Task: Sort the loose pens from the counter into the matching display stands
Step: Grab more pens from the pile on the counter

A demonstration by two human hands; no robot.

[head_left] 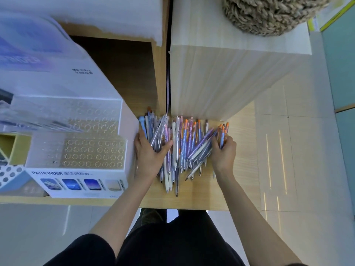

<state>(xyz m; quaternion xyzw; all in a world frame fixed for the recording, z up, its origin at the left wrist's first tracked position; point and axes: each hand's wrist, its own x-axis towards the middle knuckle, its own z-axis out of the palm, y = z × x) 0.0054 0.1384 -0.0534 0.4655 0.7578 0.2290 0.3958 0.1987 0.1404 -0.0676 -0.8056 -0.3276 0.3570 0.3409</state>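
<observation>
At the left stands the white PATHFINDER display stand (76,172), its clear tiers of round holes stepping up towards the far side. Its right wall is just beside the left hand (148,154). That hand lies flat on the left flank of the pen pile (178,148), fingers straight and pointing far, thumb spread right across several barrels.

The pile is heaped on the wooden counter (201,194) between the two hands. Most pens lie near-to-far with their tips towards the counter's near edge, and a few stick out close to it.

On the pile's right flank the right hand (223,152) has its fingers curled round a few orange-capped pens (222,131).

A pale wooden block (221,77) rises right behind the pile on the far side, with a woven basket (269,14) on top. Bare counter runs right of the right hand to the edge, then tiled floor (297,150).
</observation>
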